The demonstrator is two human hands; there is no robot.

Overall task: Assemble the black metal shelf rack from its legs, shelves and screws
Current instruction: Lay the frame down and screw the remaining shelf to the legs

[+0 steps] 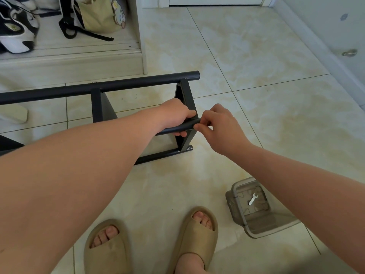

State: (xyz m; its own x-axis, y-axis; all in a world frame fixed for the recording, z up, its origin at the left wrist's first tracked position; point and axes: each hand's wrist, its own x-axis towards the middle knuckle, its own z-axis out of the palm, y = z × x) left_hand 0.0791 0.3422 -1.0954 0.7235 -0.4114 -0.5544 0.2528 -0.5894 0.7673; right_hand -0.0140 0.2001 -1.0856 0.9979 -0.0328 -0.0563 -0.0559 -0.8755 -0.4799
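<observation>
Centre frame: left hand [175, 115] grips a rack leg [187, 125] while right hand [219, 127] pinches its end; a slackened grip could misalign leg and shelf [184, 87].

Your rack [98, 89] is matt black all over, legs and shelves alike. The floor [256, 56] under it is cream tile with cloudy yellow-beige marbling and thin grey grout lines. Your slippers [197, 234] are plain tan. The container [237, 214] is smoky clear plastic, and the wrench [252, 199] in it is white. The sneakers [17, 34] are black and white; the tote bag [96, 14] is beige with a cartoon print.
</observation>
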